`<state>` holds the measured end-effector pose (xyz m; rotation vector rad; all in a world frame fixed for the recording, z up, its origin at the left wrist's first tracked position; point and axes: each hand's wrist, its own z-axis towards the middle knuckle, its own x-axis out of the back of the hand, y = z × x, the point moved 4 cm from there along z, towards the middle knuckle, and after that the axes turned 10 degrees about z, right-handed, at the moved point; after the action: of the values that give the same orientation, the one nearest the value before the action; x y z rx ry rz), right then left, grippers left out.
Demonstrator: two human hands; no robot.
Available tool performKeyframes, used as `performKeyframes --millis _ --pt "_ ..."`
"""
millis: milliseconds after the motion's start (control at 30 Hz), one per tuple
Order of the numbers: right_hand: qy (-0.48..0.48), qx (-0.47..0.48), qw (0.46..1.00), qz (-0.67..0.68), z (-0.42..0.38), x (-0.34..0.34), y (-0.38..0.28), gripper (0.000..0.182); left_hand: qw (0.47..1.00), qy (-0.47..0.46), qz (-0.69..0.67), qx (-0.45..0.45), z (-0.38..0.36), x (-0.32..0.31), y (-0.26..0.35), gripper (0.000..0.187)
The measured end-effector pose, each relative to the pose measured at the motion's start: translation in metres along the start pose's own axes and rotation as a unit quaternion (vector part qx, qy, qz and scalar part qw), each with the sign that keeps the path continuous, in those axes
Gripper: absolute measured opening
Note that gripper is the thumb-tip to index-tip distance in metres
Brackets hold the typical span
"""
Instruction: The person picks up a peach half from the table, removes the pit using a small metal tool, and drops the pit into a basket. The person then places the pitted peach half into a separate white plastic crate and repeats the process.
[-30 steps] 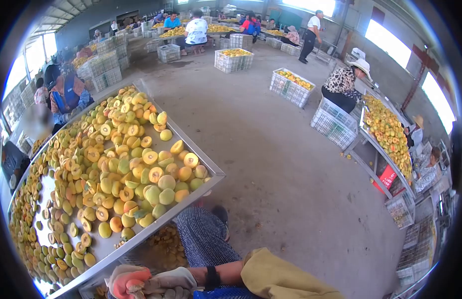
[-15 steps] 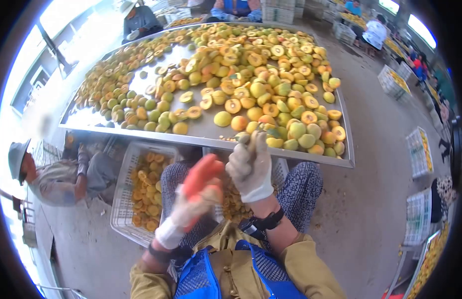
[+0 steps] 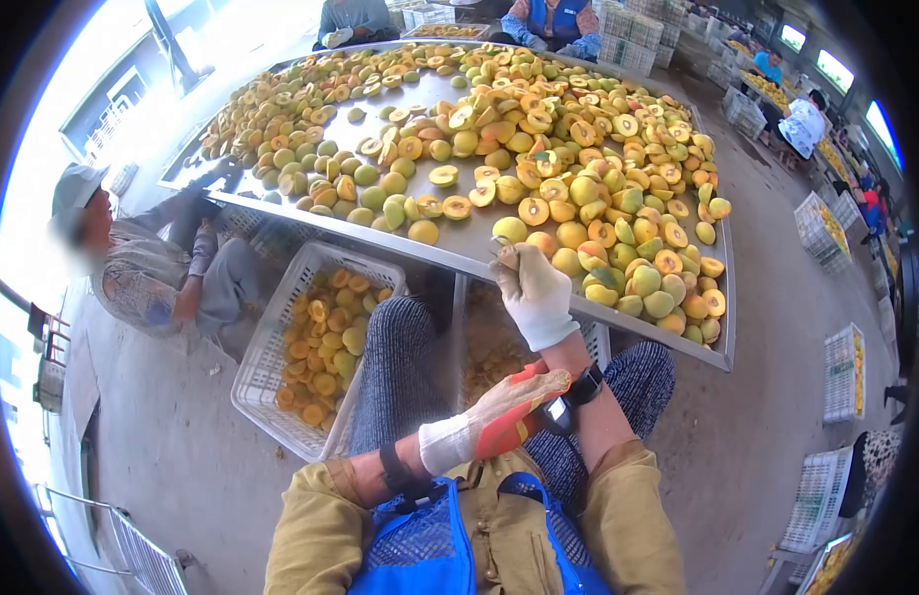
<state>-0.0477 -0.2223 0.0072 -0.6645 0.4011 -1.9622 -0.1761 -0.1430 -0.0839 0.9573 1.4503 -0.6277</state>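
My right hand, in a whitish work glove, is closed above the near edge of the metal-rimmed table. A thin, small thing shows at its fingertips, too small to name. A watch with a dark strap sits on my right wrist. My left hand, in a glove with a red-orange coating, lies across that wrist, its fingers stretched out against the watch. Halved and whole yellow-green apricots or peaches cover much of the tabletop. Several lie close to my right hand.
A white crate of fruit halves stands by my left knee; another crate is partly hidden between my legs. A person sits at the left. Others sit beyond the table. More fruit crates line the right side.
My left hand has moved from beside my right hand down to the watch on my right wrist. My right hand stays closed near the table edge. The camera view has shifted.
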Motion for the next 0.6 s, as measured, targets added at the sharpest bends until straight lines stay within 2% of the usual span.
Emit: performKeyframes --millis 33,67,100,133,167,200,233,267,300,333,367,433,500,533,600 --pt "-0.021 0.008 1.000 -0.016 0.001 -0.005 0.008 0.022 0.987 0.047 0.146 -0.043 0.000 -0.006 0.004 0.041" --pt "0.022 -0.027 0.999 0.026 -0.003 -0.001 0.015 0.021 0.955 0.095 0.277 -0.051 -0.005 -0.013 0.012 0.045" --pt "0.068 -0.122 0.986 0.094 -0.004 0.007 0.013 0.017 0.916 0.124 0.379 -0.034 -0.010 -0.045 0.028 0.049" --pt "0.075 -0.293 0.932 0.199 -0.011 0.018 0.015 0.018 0.867 0.149 0.475 -0.013 -0.015 -0.077 0.044 0.054" --pt "0.088 -0.414 0.857 0.294 -0.017 0.030 0.007 0.026 0.863 0.137 0.486 -0.020 -0.019 -0.074 0.066 0.056" --pt "0.129 -0.387 0.847 0.343 -0.032 0.032 0.014 0.032 0.806 0.160 0.566 -0.060 -0.019 -0.065 0.097 0.052" --pt "0.147 -0.464 0.809 0.331 -0.041 0.037 0.002 0.034 0.766 0.203 0.603 -0.087 -0.014 -0.068 0.131 0.046" --pt "0.132 -0.492 0.782 0.360 -0.048 0.042 -0.008 0.033 0.648 0.263 0.699 -0.150 -0.005 -0.070 0.168 0.038" --pt "0.117 -0.526 0.760 0.363 -0.061 0.040 -0.012 0.034 0.508 0.297 0.775 -0.230 0.007 -0.068 0.205 0.037" --pt "0.111 -0.537 0.750 0.370 -0.073 0.036 -0.014 0.033 0.295 0.301 0.871 -0.252 0.021 -0.064 0.243 0.040" --pt "0.103 -0.550 0.737 0.380 -0.086 0.030 -0.013 0.033 0.208 0.333 0.893 -0.221 0.033 -0.065 0.266 0.046" --pt "0.054 -0.550 0.754 0.355 -0.102 0.020 -0.005 0.030 0.102 0.332 0.923 -0.163 0.058 -0.050 0.297 0.050" --pt "0.058 -0.568 0.732 0.372 -0.106 0.017 0.001 0.028 -0.030 0.310 0.936 -0.161 0.076 -0.003 0.320 0.051" --pt "0.057 -0.572 0.728 0.373 -0.104 0.017 0.004 0.028 -0.095 0.297 0.937 -0.159 0.087 0.000 0.321 0.051" --pt "0.061 -0.583 0.717 0.378 -0.101 0.018 0.012 0.029 -0.010 0.321 0.946 -0.032 0.105 -0.006 0.329 0.051"
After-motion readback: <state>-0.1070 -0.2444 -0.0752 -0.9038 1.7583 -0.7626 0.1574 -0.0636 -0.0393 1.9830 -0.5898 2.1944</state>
